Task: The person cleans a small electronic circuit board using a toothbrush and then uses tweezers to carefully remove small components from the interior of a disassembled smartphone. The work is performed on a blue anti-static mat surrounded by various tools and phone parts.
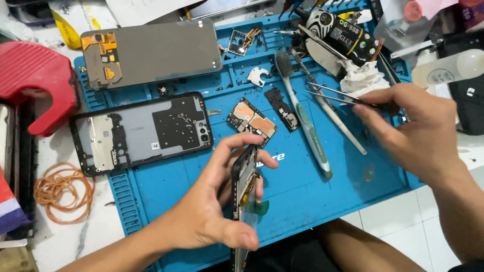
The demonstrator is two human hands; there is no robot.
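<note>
Left hand (212, 211) fingers pinch the black edge-on phone frame (243, 186); right hand (413, 128) fingers pinch slim metal tweezers (335, 94). Keep the frame steady.

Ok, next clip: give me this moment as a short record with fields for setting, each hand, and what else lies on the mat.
setting: blue repair mat on a white table
left hand: grips a phone frame held on edge above the mat
right hand: holds metal tweezers
on mat: open phone back, grey display panel, circuit board, toothbrush
beside mat: rubber bands, red stand
</note>
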